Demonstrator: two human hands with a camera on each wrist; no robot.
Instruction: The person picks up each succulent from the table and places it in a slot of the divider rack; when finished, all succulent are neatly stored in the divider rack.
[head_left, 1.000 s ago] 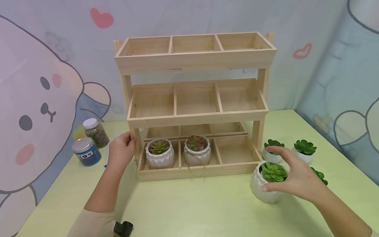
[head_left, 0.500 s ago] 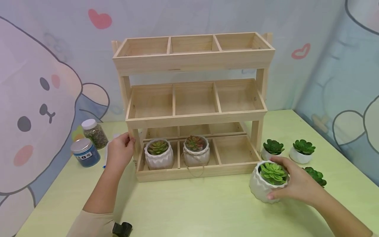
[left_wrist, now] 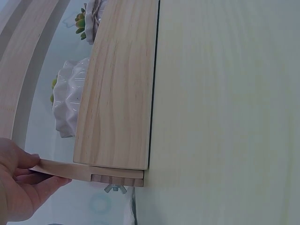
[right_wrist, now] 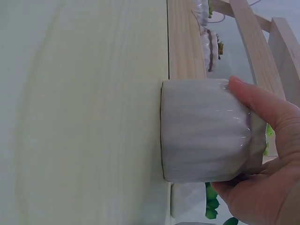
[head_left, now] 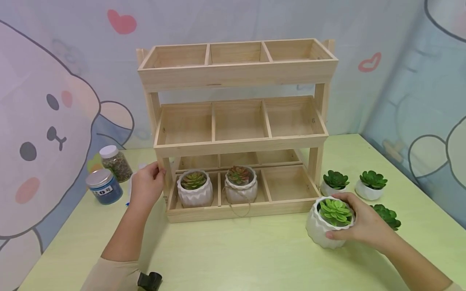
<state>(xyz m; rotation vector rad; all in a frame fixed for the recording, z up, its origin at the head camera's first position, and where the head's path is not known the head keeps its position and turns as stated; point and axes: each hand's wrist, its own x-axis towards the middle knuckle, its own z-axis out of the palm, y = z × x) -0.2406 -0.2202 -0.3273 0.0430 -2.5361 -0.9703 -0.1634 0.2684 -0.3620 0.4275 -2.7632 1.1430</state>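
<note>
My right hand (head_left: pixel 365 224) grips a white ribbed pot (head_left: pixel 322 230) holding a bright green succulent (head_left: pixel 335 212), thumb on the near side and fingers round the back. In the right wrist view the pot (right_wrist: pixel 206 131) stands on the table, its base flush with the surface. At the left, my left hand (head_left: pixel 147 184) pinches the upright side post (left_wrist: pixel 61 168) of a three-tier wooden shelf (head_left: pixel 236 147). Two potted succulents sit in the bottom tier: a green one (head_left: pixel 194 189) in the left compartment and a reddish one (head_left: pixel 241 185), its pot tied with twine, in the middle.
Several small dark green succulents in white pots, one of them a back-row plant (head_left: pixel 371 185), stand to the right of the shelf. On the left are a blue jar (head_left: pixel 104 188) and a white-lidded jar of granules (head_left: pixel 117 163). A patterned backdrop rises behind.
My right hand has closed from a wide spread around the pot onto its sides, fingers now against the rim. The pot stays in place. My left hand keeps its hold on the post.
</note>
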